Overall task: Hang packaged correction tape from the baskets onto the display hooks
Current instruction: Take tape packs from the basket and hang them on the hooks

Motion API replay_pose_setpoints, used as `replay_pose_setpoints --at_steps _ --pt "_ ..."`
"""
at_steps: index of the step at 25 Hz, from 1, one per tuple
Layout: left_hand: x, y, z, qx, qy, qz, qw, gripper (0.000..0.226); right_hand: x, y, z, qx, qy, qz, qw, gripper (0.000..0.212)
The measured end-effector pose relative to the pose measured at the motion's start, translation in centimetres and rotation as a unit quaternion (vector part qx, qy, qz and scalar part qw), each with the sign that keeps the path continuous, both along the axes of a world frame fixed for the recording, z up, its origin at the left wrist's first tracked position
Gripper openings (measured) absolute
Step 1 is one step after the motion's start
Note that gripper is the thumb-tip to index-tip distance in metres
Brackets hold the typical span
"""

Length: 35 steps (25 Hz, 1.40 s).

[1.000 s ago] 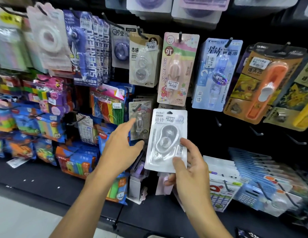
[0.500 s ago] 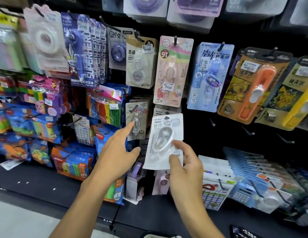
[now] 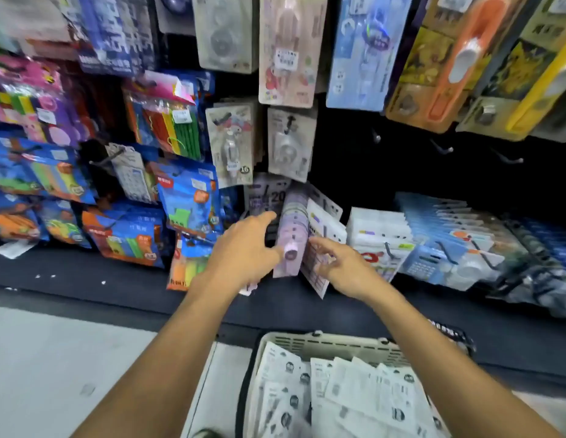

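A white correction tape pack [image 3: 291, 147] hangs on a display hook in the middle row, apart from both hands. Lower down, my left hand [image 3: 246, 248] reaches with spread fingers to a row of lilac packs [image 3: 292, 222] on a low hook, its thumb against the front one. My right hand [image 3: 341, 263] has its fingers apart and touches the white packs [image 3: 322, 235] just right of the lilac ones. Neither hand holds a pack. A beige basket [image 3: 322, 343] below my arms contains several white correction tape packs [image 3: 354, 396].
Bare hooks [image 3: 442, 148] stick out of the dark panel at the right. Colourful stationery packs [image 3: 126, 229] crowd the left. Blue and white packs [image 3: 433, 235] lie stacked on low hooks at the right. A dark shelf ledge [image 3: 85, 279] runs below the display.
The white pack left my right hand and now hangs on the hook. Both hands dropped to the lower row, and the view tilted down to show the basket.
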<state>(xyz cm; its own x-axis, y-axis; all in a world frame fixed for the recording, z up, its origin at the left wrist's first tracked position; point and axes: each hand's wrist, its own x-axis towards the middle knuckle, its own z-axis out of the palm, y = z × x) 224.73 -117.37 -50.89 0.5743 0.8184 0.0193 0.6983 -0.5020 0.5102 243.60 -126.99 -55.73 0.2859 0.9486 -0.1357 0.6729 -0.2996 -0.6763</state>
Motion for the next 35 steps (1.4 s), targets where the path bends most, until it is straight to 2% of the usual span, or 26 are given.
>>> replay_pose_setpoints --at_steps 2,4,7,9,10,12,14,16,18,19,21,23,24,25,27,28,29,30,32,33,35 --pt "2.1 -2.2 -2.7 -0.085 0.088 -0.103 0.987 0.063 1.1 -6.3 -5.9 -0.065 -0.006 -0.002 0.998 0.037" --pt "4.0 -5.3 -7.4 -0.158 0.143 -0.178 0.961 0.054 2.3 -13.0 -11.2 -0.185 -0.043 0.013 0.982 0.032" --pt "4.4 -11.1 -17.0 -0.219 0.196 -0.194 0.936 0.042 4.7 -20.1 -15.1 -0.301 -0.088 -0.007 0.949 0.046" --pt "3.2 -15.0 -22.6 -0.225 0.19 -0.162 0.942 0.045 6.0 -22.2 -15.8 -0.313 -0.133 -0.02 0.94 0.066" --pt "3.0 -16.9 -24.6 -0.209 0.178 -0.153 0.949 0.05 6.5 -22.8 -16.1 -0.315 -0.121 -0.011 0.941 0.079" --pt "3.7 -19.3 -27.0 -0.145 0.152 -0.175 0.962 0.066 6.9 -23.1 -16.7 -0.315 -0.007 -0.01 0.949 0.095" --pt "5.5 -20.1 -27.7 -0.054 0.155 -0.213 0.963 0.087 6.7 -23.0 -17.5 -0.303 0.112 -0.018 0.946 0.095" --pt "7.3 -19.8 -27.7 0.017 0.188 -0.251 0.949 0.11 5.9 -22.0 -17.9 -0.25 0.212 -0.069 0.942 0.077" --pt "8.1 -19.6 -28.0 0.027 0.229 -0.282 0.931 0.124 5.0 -20.6 -17.8 -0.179 0.288 -0.168 0.925 0.055" --pt "8.3 -19.6 -28.2 0.021 0.236 -0.288 0.928 0.126 4.9 -20.0 -17.6 -0.157 0.321 -0.209 0.91 0.051" --pt "8.3 -19.1 -28.3 -0.016 0.184 -0.267 0.946 0.11 5.5 -19.8 -17.1 -0.122 0.382 -0.26 0.878 0.052" --pt "8.1 -17.7 -28.0 -0.045 0.057 -0.194 0.978 0.074 6.7 -20.7 -16.8 -0.083 0.494 -0.266 0.824 0.061" --pt "8.0 -16.9 -27.6 -0.038 0.02 -0.162 0.986 0.059 7.0 -21.3 -16.5 -0.076 0.525 -0.257 0.808 0.062" --pt "8.1 -16.2 -27.1 -0.018 0.005 -0.142 0.99 0.05 6.9 -21.8 -16.3 -0.086 0.507 -0.235 0.825 0.056" --pt "8.5 -15.6 -26.2 0.03 0.0 -0.122 0.992 0.037 5.6 -22.2 -16.1 -0.175 0.292 -0.158 0.927 0.031" --pt "8.7 -15.6 -25.7 0.049 -0.01 -0.103 0.993 0.03 4.5 -22.3 -16.2 -0.233 0.179 -0.113 0.949 0.038" --pt "8.9 -15.6 -25.0 0.056 -0.027 -0.075 0.995 0.027 3.2 -22.5 -16.4 -0.279 0.102 -0.075 0.952 0.052" --pt "9.1 -15.4 -24.4 0.045 -0.049 -0.047 0.997 0.028 1.6 -22.7 -16.4 -0.325 0.073 -0.045 0.942 0.066" --pt "9.4 -14.5 -23.4 -0.021 -0.09 -0.008 0.996 0.034 -1.8 -23.2 -16.8 -0.39 -0.01 0.035 0.92 0.086" --pt "9.5 -14.0 -23.2 -0.059 -0.097 0.002 0.994 0.038 -3.2 -23.3 -17.0 -0.406 -0.07 0.072 0.908 0.092" --pt "8.9 -13.2 -23.4 -0.103 -0.057 -0.007 0.993 0.042 -5.1 -23.3 -17.3 -0.417 -0.138 0.086 0.894 0.089"
